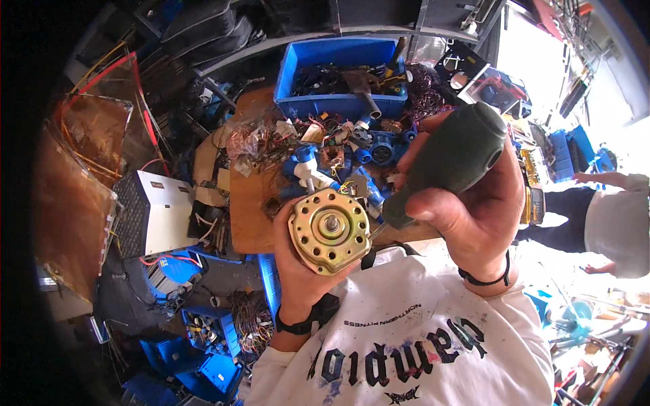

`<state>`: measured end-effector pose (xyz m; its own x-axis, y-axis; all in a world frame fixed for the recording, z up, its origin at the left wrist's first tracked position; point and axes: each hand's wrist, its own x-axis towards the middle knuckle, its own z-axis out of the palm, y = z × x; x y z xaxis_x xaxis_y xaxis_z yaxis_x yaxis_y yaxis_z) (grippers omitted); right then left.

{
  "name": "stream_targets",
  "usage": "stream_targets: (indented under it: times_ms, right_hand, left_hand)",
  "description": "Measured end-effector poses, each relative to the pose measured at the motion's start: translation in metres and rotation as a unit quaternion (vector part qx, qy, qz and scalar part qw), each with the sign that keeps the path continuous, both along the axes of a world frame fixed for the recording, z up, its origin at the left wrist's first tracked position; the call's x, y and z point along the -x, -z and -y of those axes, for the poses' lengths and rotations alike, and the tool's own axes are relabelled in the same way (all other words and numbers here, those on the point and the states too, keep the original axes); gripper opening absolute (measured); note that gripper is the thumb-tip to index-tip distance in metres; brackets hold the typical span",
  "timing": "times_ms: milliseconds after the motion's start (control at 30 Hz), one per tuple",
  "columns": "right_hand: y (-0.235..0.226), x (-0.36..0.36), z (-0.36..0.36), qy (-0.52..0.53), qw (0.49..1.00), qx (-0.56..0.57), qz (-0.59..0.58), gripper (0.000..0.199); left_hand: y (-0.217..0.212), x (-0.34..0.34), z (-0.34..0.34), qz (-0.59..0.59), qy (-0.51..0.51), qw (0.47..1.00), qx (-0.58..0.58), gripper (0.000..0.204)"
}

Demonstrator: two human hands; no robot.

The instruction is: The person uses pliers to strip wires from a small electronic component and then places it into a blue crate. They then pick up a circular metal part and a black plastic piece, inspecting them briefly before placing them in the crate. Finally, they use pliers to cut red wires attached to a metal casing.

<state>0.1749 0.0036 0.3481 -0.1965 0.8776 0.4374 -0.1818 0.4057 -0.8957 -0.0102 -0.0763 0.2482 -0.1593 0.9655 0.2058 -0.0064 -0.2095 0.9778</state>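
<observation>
In my left hand (298, 291) I hold a small electric motor (318, 240), its gold-coloured metal end face tilted up with a short shaft at the centre and a ring of holes around it. My fingers wrap its left side and underside. My right hand (474, 210) is closed around the thick dark green handle of a screwdriver (453, 159). Its thin metal blade slants down left from the handle and reaches the right edge of the motor. Whether the tip sits on a screw or in a gap, I cannot tell.
Beyond my hands a wooden bench top (250, 196) carries loose blue and white parts and wire scraps. A blue bin (338, 105) of dark parts and tools stands behind. At left are a white metal box (162, 210) and blue crates (210, 331). Another person (613, 223) stands at right.
</observation>
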Motion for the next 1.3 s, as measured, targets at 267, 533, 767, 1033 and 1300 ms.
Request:
stream_targets:
  times_ms: [267, 533, 767, 1033, 1300]
  right_hand:
    - [-0.008, 0.001, 0.001, 0.017, 0.999, 0.021, 0.016, 0.064]
    - [-0.009, 0.003, 0.004, 0.03, 0.999, -0.014, 0.011, 0.067]
    - [-0.018, -0.01, 0.0, -0.015, 0.996, 0.021, 0.088, 0.071]
    - [-0.017, -0.016, -0.001, -0.098, 0.992, 0.044, 0.061, 0.068]
    - [-0.016, -0.012, 0.002, -0.161, 0.97, 0.148, -0.104, 0.065]
  left_hand:
    - [-0.006, -0.002, 0.005, -0.013, 0.015, 1.0, -0.005, 0.1]
    - [0.0, 0.0, 0.007, 0.002, 0.017, 1.0, 0.019, 0.102]
    - [-0.001, -0.003, 0.009, 0.043, 0.015, 0.998, 0.053, 0.103]
    - [0.007, -0.006, 0.009, 0.049, 0.008, 0.997, 0.057, 0.103]
    - [0.012, -0.006, 0.008, 0.097, 0.024, 0.992, 0.081, 0.103]
